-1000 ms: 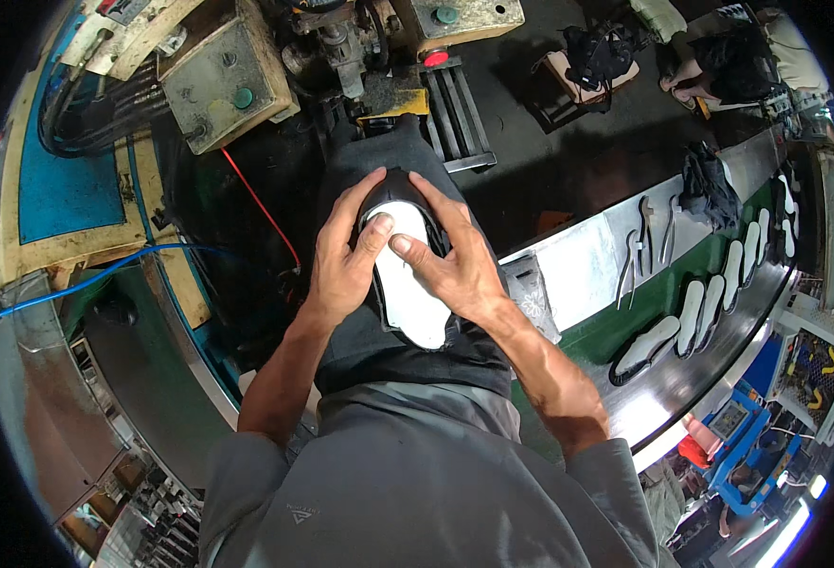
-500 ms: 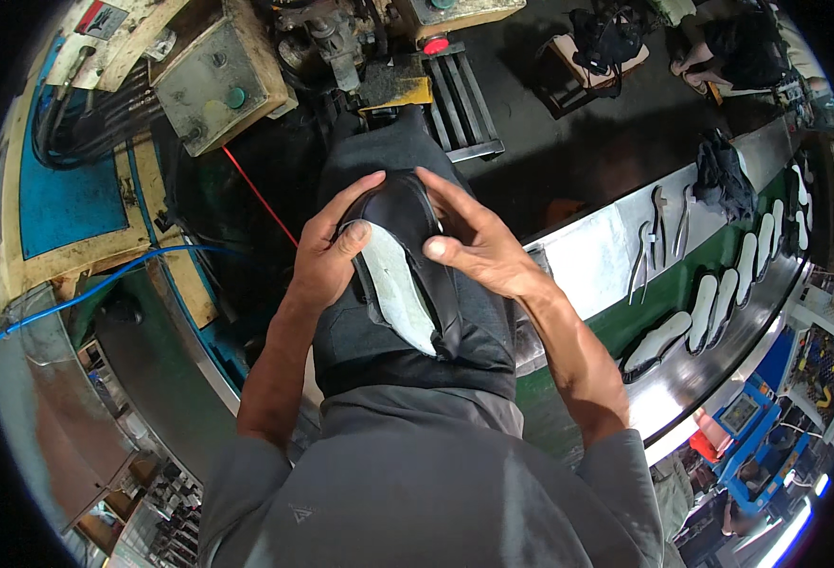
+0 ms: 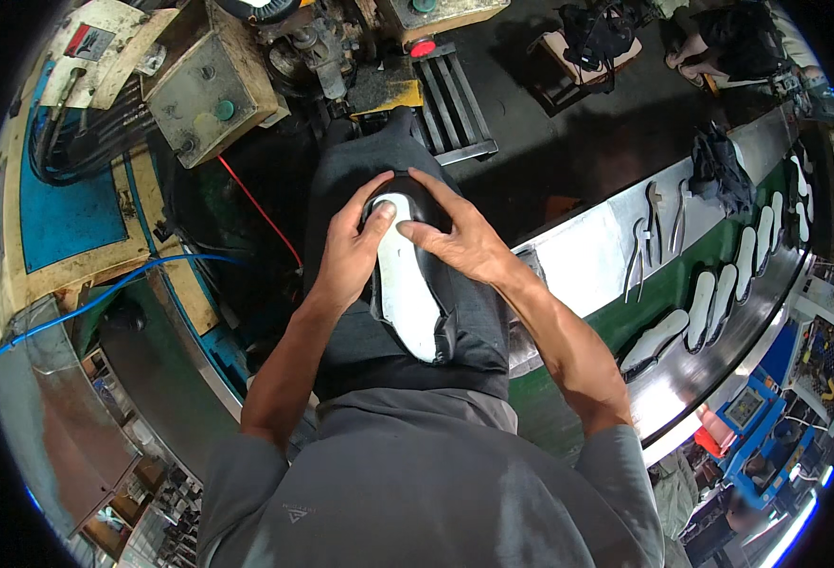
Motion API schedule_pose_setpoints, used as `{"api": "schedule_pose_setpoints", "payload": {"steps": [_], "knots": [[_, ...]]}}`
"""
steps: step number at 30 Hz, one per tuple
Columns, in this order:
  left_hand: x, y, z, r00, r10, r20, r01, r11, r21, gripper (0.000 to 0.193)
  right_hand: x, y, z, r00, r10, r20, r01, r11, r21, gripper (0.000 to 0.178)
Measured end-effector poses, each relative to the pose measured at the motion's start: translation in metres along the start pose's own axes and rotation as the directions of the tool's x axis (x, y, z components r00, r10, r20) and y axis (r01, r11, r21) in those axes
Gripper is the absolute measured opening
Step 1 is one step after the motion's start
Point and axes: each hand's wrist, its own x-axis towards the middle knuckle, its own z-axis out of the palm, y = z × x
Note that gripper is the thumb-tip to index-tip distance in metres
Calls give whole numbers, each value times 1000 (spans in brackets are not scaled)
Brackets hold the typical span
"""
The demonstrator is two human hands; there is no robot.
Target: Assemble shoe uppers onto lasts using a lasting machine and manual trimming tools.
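Here we have the long tabletop point(image 3: 616, 327), a green strip running between pale metal at the left edge and shiny steel point(image 3: 687, 388) at the curved right edge. We see three plier-like tools point(image 3: 656, 222) lying along the left metal, dark cloth point(image 3: 723, 178) crumpled toward the far end, white-soled shoes point(image 3: 700, 310) lined up near the right edge! Under the black shoe point(image 3: 409, 293), we've got a dark-trousered lap point(image 3: 479, 327).

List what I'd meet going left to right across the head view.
Blue panel, red cable, left hand, black shoe with white sole, right hand, pliers, black fabric bundle.
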Motion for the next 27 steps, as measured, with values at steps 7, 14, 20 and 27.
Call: {"api": "schedule_pose_setpoints", "payload": {"steps": [7, 14, 20, 27], "knots": [[-7, -15, 8, 994, -48, 95, 89, 867, -489, 57, -4, 22, -15, 1000, 27, -4, -25, 973, 231, 88], [-3, -21, 23, 994, 94, -51, -91, 994, 66, 52, -7, 26, -12, 994, 81, -68, -61, 967, 249, 83], [7, -17, 31, 999, -41, -3, 41, 999, 36, 56, -10, 43, -7, 978, 162, -129, -96, 906, 413, 96], [-63, -33, 6, 953, -129, 275, 113, 991, 75, 83, -113, 26, 35, 953, 160, -258, -176, 984, -40, 101]]}}
